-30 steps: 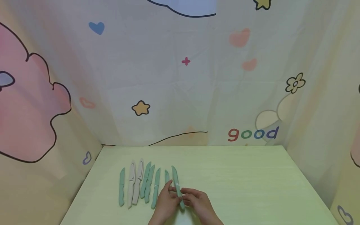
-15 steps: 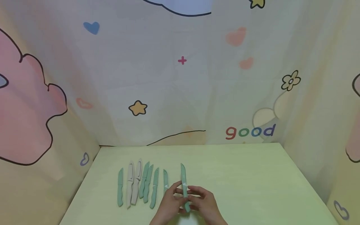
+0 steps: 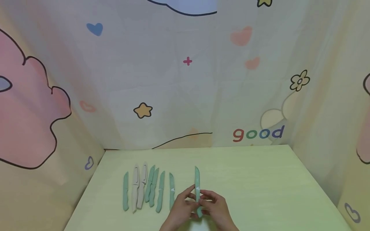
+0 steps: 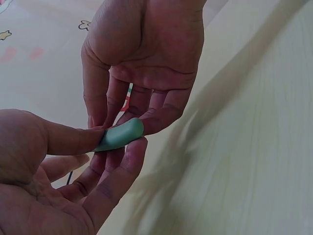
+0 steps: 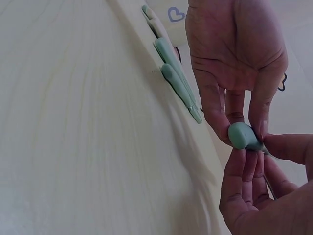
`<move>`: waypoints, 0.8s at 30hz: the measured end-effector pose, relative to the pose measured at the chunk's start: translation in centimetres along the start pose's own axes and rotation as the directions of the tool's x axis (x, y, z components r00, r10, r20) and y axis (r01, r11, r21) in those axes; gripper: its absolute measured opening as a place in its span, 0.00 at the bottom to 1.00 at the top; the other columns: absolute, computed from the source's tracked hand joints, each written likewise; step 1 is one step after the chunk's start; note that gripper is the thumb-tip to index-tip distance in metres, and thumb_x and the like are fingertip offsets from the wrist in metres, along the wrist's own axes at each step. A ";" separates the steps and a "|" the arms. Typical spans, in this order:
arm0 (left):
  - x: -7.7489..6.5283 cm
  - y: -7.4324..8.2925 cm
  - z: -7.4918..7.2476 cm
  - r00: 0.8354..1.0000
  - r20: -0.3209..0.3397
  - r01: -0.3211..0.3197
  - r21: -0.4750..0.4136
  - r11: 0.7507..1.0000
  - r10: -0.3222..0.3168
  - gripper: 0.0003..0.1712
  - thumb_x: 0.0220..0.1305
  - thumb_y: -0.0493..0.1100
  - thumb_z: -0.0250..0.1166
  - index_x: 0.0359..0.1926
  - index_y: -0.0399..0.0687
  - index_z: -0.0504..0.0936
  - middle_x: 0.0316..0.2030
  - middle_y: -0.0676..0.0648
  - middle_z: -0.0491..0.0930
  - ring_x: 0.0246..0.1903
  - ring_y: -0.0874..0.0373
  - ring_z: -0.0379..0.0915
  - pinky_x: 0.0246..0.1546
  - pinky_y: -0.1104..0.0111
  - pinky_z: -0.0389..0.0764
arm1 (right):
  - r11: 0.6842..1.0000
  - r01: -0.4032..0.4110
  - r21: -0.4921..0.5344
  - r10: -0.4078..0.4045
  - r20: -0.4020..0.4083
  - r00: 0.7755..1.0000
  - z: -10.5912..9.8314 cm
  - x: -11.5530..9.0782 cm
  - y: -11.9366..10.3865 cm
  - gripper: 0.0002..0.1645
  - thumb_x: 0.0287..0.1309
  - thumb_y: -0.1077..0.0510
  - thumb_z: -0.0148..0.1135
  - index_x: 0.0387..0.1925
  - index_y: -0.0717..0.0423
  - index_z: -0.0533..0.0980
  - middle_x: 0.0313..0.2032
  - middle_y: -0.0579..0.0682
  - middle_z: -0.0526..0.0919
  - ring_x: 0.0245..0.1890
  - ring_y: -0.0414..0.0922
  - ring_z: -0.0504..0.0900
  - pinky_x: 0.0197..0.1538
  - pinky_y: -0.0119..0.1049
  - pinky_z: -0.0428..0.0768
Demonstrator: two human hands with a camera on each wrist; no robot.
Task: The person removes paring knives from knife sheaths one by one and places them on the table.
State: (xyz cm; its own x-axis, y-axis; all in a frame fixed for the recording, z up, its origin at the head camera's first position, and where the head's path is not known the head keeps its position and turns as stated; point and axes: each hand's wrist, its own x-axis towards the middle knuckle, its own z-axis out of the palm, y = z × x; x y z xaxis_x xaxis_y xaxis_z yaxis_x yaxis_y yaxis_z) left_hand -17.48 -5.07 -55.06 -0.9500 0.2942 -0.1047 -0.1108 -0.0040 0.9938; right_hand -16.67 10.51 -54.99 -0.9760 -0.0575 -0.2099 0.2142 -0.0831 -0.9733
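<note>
Both hands hold a green knife (image 3: 197, 178) upright-pointing away over the table, its blade end covered in green and a small white mark where handle and cover meet. My left hand (image 3: 182, 208) pinches the handle from the left between thumb and fingers. From the right, my right hand (image 3: 216, 205) pinches the same handle. In the left wrist view the rounded handle end (image 4: 124, 133) shows between both sets of fingers. Just left of the left hand lies another green knife (image 3: 171, 186), its lower handle partly hidden by that hand.
Further left on the pale table (image 3: 260, 186) lie two white knives (image 3: 135, 186) and several green knives (image 3: 125, 191), side by side, tips away from me. A printed cloth (image 3: 162, 80) walls the table's back and sides.
Both hands have carried the green knife to the right, away from the row, turning it from a leftward slant to nearly straight. More of the nearest lying knife now shows.
</note>
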 end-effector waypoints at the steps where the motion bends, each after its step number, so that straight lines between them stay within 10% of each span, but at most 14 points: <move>1: 0.1 0.0 0.1 1.000 0.004 -0.004 -0.001 1.000 0.004 0.38 0.59 0.28 0.62 0.70 0.50 0.64 0.42 0.40 0.73 0.33 0.51 0.79 0.25 0.59 0.87 | 1.000 0.002 -0.005 -0.002 -0.007 1.000 -0.1 -0.1 -0.1 0.24 0.58 0.62 0.64 0.56 0.66 0.74 0.43 0.57 0.79 0.36 0.47 0.81 0.34 0.39 0.86; 24: 0.2 0.1 1.8 1.000 -0.021 -0.006 0.013 1.000 0.007 0.38 0.58 0.25 0.61 0.69 0.46 0.65 0.41 0.41 0.73 0.34 0.51 0.79 0.24 0.60 0.87 | 1.000 0.006 -0.026 -0.007 -0.042 0.999 -1.1 -0.4 -0.2 0.21 0.58 0.60 0.65 0.53 0.61 0.77 0.40 0.56 0.78 0.36 0.47 0.79 0.35 0.40 0.85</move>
State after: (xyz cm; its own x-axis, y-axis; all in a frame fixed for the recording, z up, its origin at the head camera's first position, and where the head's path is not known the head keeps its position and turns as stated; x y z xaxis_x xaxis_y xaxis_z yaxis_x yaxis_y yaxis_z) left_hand -17.12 -3.29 -54.95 -0.9566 0.2741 -0.0987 -0.1007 0.0069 0.9949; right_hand -16.36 11.67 -54.81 -0.9782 -0.0147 -0.2069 0.2074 -0.0578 -0.9765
